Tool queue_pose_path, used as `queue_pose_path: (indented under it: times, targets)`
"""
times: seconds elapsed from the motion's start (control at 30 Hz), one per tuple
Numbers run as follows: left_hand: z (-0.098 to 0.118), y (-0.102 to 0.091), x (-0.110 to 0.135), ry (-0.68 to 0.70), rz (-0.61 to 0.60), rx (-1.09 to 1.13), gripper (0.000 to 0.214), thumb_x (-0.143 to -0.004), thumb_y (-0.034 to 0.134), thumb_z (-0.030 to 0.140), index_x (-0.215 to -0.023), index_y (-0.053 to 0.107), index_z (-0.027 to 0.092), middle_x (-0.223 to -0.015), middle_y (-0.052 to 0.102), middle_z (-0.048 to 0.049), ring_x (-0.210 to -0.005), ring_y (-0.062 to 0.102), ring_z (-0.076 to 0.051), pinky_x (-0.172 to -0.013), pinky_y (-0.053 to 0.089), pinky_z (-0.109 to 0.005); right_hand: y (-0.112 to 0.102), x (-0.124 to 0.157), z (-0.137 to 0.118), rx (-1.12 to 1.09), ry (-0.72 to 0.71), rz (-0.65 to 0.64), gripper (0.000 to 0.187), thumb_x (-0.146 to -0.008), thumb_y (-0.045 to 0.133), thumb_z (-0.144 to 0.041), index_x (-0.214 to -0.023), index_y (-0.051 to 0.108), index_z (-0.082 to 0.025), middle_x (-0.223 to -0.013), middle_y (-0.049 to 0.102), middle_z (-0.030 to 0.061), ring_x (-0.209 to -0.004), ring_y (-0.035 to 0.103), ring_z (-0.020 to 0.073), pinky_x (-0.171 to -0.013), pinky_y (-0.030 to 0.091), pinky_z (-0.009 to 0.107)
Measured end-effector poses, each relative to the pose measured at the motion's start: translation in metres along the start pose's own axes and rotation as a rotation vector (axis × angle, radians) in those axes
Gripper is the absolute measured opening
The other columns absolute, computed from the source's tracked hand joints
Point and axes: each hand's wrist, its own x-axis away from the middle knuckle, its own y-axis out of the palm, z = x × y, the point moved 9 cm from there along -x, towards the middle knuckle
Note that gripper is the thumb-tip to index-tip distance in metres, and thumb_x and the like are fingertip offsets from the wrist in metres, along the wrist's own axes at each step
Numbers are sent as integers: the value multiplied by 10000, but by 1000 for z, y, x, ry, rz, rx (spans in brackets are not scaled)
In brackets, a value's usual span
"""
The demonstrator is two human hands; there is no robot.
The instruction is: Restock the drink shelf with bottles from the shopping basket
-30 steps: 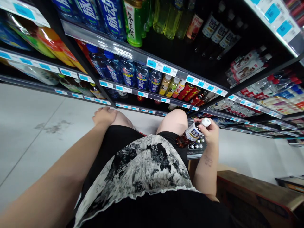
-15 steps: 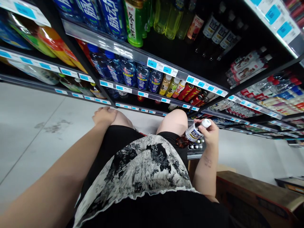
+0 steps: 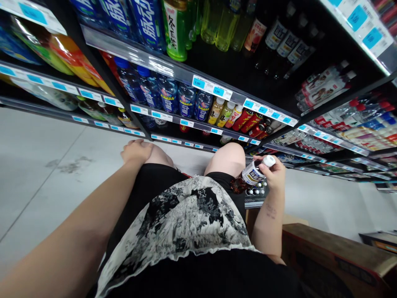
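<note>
Item: one dark bottle (image 3: 252, 174), white cap (image 3: 269, 160), pale label; tilted, base beside the right leg (image 3: 226, 159).
Held by: right hand (image 3: 274, 174), fingers closed around the upper part just below the cap, thumb across the near side; label and base extend beyond the grip.
Also: left hand (image 3: 136, 151), resting on the left knee (image 3: 159, 157); spread of its fingers cannot be told. Stocked shelves (image 3: 161, 62) beyond.
</note>
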Motion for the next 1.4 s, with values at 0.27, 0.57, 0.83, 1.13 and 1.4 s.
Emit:
queue_pose_path:
  times: [0.27, 0.57, 0.83, 1.13, 1.4]
  targets:
    - [2, 0, 2, -1, -3, -11, 737, -887, 513, 544, -1433, 627, 62, -1463, 580, -231, -1301, 529, -441, -905, 363, -571, 0, -1, 2, 11, 12, 6, 332, -769, 885, -459, -928, 704, -231, -998, 816, 74, -969, 775, 282, -891, 610, 411]
    - [17, -2, 18, -24, -120, -114, 732, -946, 424, 532, -1541, 523, 119, -1589, 451, -214, -1384, 448, -450, -1026, 380, -579, 2, -2, 11, -7, 24, 43, 258, -814, 834, -440, -932, 729, -237, -971, 808, 60, -910, 763, 272, -835, 602, 391]
    - [33, -14, 14, -115, -112, -153, 713, -914, 397, 560, -1402, 617, 89, -1467, 527, -286, -1350, 456, -504, -1053, 379, -701, 34, -31, 26, 42, 80, 30, 277, -833, 801, -495, -906, 777, -229, -902, 789, 57, -817, 730, 261, -739, 585, 362]
    - [25, -14, -9, -137, -114, -205, 600, -878, 418, 506, -1297, 681, 167, -1379, 621, -222, -1285, 553, -422, -1000, 462, -559, 64, -69, 4, 224, 97, 38, 320, -896, 730, -556, -971, 789, -251, -931, 798, 56, -806, 735, 295, -699, 581, 375]
    - [24, -13, -22, -108, -121, -205, 581, -857, 430, 516, -1270, 705, 212, -1401, 626, -198, -1310, 549, -417, -993, 464, -542, 1, -127, -93, 161, -507, 735, 294, -973, 638, -495, -1121, 648, -241, -1150, 737, 93, -1111, 686, 300, -1062, 478, 486]
